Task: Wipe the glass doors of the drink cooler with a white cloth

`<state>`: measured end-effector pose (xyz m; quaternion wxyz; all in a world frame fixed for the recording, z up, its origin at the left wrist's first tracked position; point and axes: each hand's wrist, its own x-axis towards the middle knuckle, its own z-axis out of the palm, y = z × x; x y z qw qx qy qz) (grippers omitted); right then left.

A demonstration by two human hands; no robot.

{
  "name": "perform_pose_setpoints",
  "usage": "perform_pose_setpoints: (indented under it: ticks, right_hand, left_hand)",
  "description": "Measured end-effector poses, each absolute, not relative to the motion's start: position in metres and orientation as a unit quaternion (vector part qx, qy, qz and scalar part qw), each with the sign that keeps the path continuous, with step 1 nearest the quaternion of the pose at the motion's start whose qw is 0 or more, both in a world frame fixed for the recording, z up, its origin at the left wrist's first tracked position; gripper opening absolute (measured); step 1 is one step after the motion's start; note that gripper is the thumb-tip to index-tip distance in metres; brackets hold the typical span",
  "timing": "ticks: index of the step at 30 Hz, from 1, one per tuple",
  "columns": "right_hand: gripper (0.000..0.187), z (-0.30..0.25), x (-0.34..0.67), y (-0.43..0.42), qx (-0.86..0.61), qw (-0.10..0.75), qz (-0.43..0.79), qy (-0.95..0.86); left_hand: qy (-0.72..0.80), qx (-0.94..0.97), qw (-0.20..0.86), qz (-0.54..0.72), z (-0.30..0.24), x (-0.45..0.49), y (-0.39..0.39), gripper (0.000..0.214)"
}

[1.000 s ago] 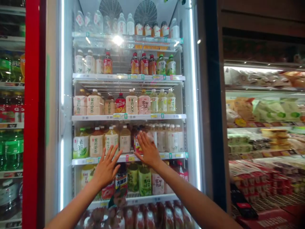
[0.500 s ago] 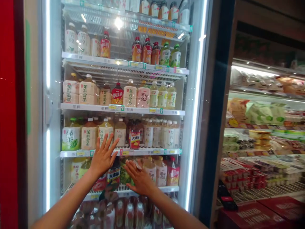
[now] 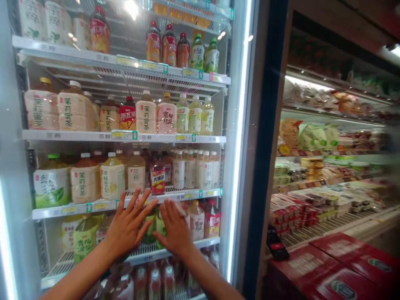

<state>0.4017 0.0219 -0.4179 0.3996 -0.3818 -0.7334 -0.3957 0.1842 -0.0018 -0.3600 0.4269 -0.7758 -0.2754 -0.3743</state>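
Observation:
In front of a lit drinks fridge, my left hand (image 3: 129, 221) is raised with fingers spread and nothing in it. It overlaps the fridge shelf (image 3: 103, 206) holding large tea bottles. My right hand (image 3: 173, 227) is beside it, fingers stretched upward and thumb out. A pale patch by its fingertips is too blurred to make out. Light reflections suggest glass before the bottles; whether my palms touch it I cannot tell. Nearest above the hands are a dark red-labelled bottle (image 3: 158, 177) and a pale-labelled tea bottle (image 3: 112, 177). The hands partly hide the bottles on the shelf below.
A bright vertical light strip (image 3: 239, 141) edges the fridge at right. Beyond the dark frame (image 3: 264, 146) runs an open chilled display with packaged goods (image 3: 318, 135). Red boxes (image 3: 337, 266) and a dark handheld device (image 3: 277, 243) are at lower right.
The view has come closer to the fridge and shifted, so the shelves look larger and sit further left. Both hands stay raised with fingers extended, now nearer to each other.

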Motion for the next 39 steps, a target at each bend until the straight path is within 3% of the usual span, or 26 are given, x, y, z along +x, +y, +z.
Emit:
perform_pose_setpoints:
  ticks: [2, 7, 9, 15, 21, 23, 26, 28, 30, 33, 35, 39]
  right_hand:
    - [0.089, -0.43, 0.419, 0.019, -0.381, 0.383, -0.394, -0.743]
    - [0.084, -0.322, 0.468, 0.037, -0.501, 0.484, -0.369, -0.615]
    - [0.085, -0.31, 0.475, 0.039, -0.48, 0.482, -0.386, -0.623]
    - [0.085, -0.36, 0.471, 0.026, -0.229, 0.267, -0.476, -0.806]
    - [0.092, -0.271, 0.42, 0.039, -0.383, 0.442, -0.412, -0.699]
    - [0.096, -0.283, 0.394, 0.038, -0.331, 0.397, -0.438, -0.736]
    - [0.094, -0.317, 0.368, 0.033, -0.18, 0.251, -0.509, -0.803]
    - [0.09, -0.31, 0.359, 0.034, -0.129, 0.194, -0.54, -0.809]
    - [0.089, -0.274, 0.349, 0.036, -0.159, 0.205, -0.549, -0.795]
    - [0.091, -0.216, 0.323, 0.039, -0.29, 0.308, -0.515, -0.745]
    - [0.097, -0.213, 0.302, 0.037, -0.316, 0.325, -0.498, -0.739]
    - [0.098, -0.261, 0.282, 0.025, -0.162, 0.14, -0.512, -0.832]
  left_hand:
    - [-0.257, -0.785, 0.437, -0.354, -0.356, 0.19, -0.001, 0.073]
    - [-0.213, -0.798, 0.478, -0.299, -0.322, 0.2, 0.001, 0.07]
    - [-0.192, -0.808, 0.495, -0.257, -0.31, 0.195, 0.001, 0.069]
    - [-0.19, -0.809, 0.521, -0.192, -0.288, 0.133, 0.003, 0.067]
    - [-0.263, -0.785, 0.507, -0.238, -0.281, 0.084, 0.005, 0.069]
    - [-0.281, -0.78, 0.497, -0.256, -0.285, 0.076, 0.005, 0.07]
    - [-0.302, -0.775, 0.479, -0.279, -0.29, 0.063, 0.004, 0.072]
    - [-0.313, -0.769, 0.47, -0.299, -0.29, 0.053, 0.004, 0.072]
    - [-0.325, -0.759, 0.46, -0.325, -0.289, 0.043, 0.006, 0.071]
    - [-0.344, -0.74, 0.444, -0.37, -0.297, 0.031, 0.011, 0.07]
    - [-0.355, -0.725, 0.435, -0.399, -0.313, 0.028, 0.015, 0.07]
    - [-0.377, -0.697, 0.419, -0.444, -0.356, 0.027, 0.015, 0.073]
